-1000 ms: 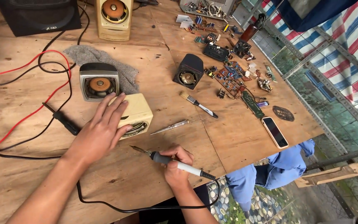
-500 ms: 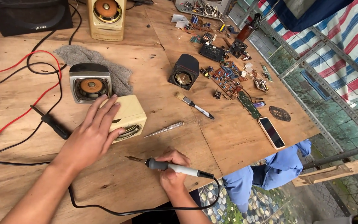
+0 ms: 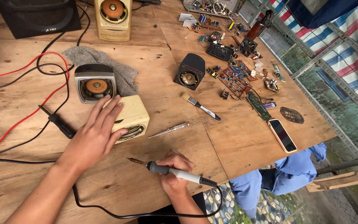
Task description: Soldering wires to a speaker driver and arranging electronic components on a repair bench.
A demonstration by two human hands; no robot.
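Left hand (image 3: pixel 94 139) spread flat on cream speaker box (image 3: pixel 131 117), frame centre-left. Right hand (image 3: pixel 174 174) grip pinches soldering iron (image 3: pixel 168 170); long axis points upper-left, tip just below box.

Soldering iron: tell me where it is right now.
In the head view, the soldering iron lies low and centre, gripped by the right hand, its tip pointing left just below the cream speaker under the left hand.

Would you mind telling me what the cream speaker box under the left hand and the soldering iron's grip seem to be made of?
The cream speaker box looks like moulded plastic: smooth, faintly glossy faces and rounded corners. The soldering iron has a grey grip that looks like matt rubber or soft plastic, and a dull metal tip. It lies on the bare plywood table, whose grain shows.
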